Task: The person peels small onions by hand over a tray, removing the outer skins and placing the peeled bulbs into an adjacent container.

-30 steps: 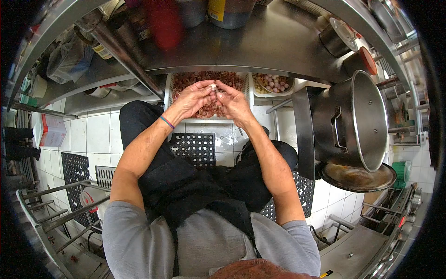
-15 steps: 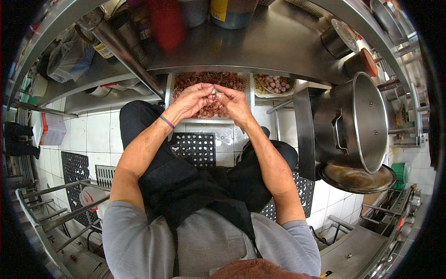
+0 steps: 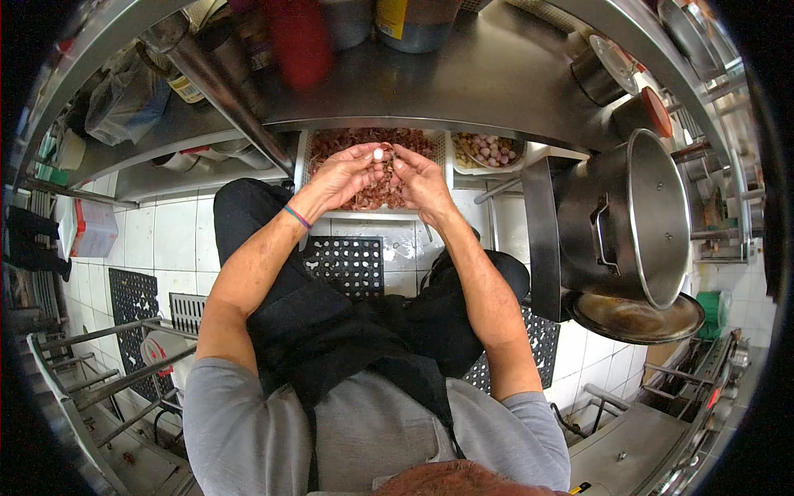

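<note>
My left hand (image 3: 351,175) pinches a small pale peeled shallot (image 3: 378,155) between thumb and fingertips. Close beside it, my right hand (image 3: 420,178) has its thumb and fingers pressed together; a dark reddish scrap shows near those fingertips, but I cannot make out what they hold. Both hands are over a white crate (image 3: 449,169) filled with reddish-brown papery skins (image 3: 364,137). To the crate's right stands a white container (image 3: 475,170) with pinkish shallots (image 3: 496,150) and smaller yellowish pieces.
A steel counter (image 3: 463,91) runs above the crate, with bottles and tubs along it. To the right, a large steel pot (image 3: 616,219) lies near a round lid (image 3: 637,318). Black perforated mats (image 3: 343,264) cover parts of the white tiled floor.
The pale shallot now shows plainly at my left fingertips, where the fingers covered most of it before. My right hand has drawn slightly away to the right.
</note>
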`<state>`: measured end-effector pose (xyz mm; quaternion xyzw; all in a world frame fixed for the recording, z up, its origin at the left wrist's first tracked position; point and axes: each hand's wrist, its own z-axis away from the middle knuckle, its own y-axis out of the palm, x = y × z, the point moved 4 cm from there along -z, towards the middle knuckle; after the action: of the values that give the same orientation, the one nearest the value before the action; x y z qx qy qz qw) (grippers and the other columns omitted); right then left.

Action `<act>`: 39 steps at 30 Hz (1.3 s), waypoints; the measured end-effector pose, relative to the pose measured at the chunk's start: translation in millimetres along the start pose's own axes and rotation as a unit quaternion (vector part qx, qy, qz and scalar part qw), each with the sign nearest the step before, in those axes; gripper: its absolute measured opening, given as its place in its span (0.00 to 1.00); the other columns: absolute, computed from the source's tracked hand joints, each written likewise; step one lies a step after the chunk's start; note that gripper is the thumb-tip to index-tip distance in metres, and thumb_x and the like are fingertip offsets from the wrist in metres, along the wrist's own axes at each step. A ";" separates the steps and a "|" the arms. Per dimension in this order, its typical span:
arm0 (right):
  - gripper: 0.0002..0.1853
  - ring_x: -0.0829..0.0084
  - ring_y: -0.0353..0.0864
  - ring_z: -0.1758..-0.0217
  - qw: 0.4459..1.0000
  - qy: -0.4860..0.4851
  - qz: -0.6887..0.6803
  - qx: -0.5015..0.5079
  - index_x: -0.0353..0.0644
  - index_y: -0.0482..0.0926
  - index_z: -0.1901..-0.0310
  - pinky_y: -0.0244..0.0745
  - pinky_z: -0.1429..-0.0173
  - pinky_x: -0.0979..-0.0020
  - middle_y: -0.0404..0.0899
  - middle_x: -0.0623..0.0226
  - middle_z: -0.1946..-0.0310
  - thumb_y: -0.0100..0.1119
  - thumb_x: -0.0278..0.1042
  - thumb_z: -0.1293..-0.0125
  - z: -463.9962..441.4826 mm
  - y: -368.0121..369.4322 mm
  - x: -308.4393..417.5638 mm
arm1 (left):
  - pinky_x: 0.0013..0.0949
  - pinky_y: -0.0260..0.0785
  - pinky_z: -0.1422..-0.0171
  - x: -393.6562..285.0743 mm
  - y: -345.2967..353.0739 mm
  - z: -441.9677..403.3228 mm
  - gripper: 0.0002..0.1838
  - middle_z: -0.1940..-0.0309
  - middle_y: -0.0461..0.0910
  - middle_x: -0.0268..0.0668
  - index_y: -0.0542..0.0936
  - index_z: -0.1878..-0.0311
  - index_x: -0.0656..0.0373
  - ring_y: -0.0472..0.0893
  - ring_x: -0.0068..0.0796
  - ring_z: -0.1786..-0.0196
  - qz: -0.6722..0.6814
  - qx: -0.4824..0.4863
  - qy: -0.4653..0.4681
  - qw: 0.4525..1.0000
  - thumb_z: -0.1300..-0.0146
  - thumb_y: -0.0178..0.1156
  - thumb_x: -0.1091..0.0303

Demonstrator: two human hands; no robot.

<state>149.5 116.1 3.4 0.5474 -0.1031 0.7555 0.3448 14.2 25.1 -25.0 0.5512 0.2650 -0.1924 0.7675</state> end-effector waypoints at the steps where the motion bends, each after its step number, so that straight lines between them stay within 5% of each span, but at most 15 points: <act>1: 0.22 0.88 0.59 0.86 1.000 -0.004 0.006 0.016 0.45 0.69 0.34 0.50 0.87 0.82 0.74 0.72 0.74 0.54 0.33 0.29 2.8 3.2 0.5 | 0.30 0.74 0.43 0.2 0.7 0.3 0.15 0.52 0.77 0.38 0.72 0.43 0.63 0.78 0.27 0.51 0.002 -0.001 0.000 1.000 0.32 0.55 0.73; 11: 0.23 0.88 0.60 0.85 0.999 0.013 0.016 0.038 0.51 0.70 0.34 0.48 0.86 0.82 0.74 0.73 0.74 0.55 0.33 0.30 3.9 9.0 -6.0 | 0.32 0.72 0.37 4.2 -0.4 -2.1 0.14 0.52 0.76 0.37 0.72 0.45 0.64 0.77 0.29 0.48 0.004 -0.004 0.007 1.000 0.32 0.55 0.73; 26: 0.17 0.89 0.58 0.87 1.000 0.003 -0.006 0.016 0.45 0.76 0.40 0.48 0.88 0.82 0.73 0.74 0.75 0.54 0.31 0.30 -2.1 2.9 -8.3 | 0.31 0.74 0.40 8.0 -3.8 -2.8 0.13 0.53 0.77 0.40 0.72 0.46 0.66 0.79 0.31 0.49 -0.028 -0.017 0.011 0.999 0.31 0.54 0.74; 39: 0.13 0.88 0.57 0.87 0.997 -0.015 -0.017 0.071 0.41 0.68 0.47 0.45 0.88 0.81 0.72 0.73 0.76 0.54 0.33 0.29 3.1 11.9 -2.9 | 0.35 0.71 0.38 11.5 -4.1 -4.7 0.12 0.48 0.76 0.39 0.73 0.48 0.65 0.77 0.29 0.47 -0.059 0.016 0.039 0.997 0.33 0.57 0.73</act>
<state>144.7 104.4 4.6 0.5834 -0.0448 0.7469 0.3160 19.9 28.2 -36.3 0.5537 0.3235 -0.2199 0.7351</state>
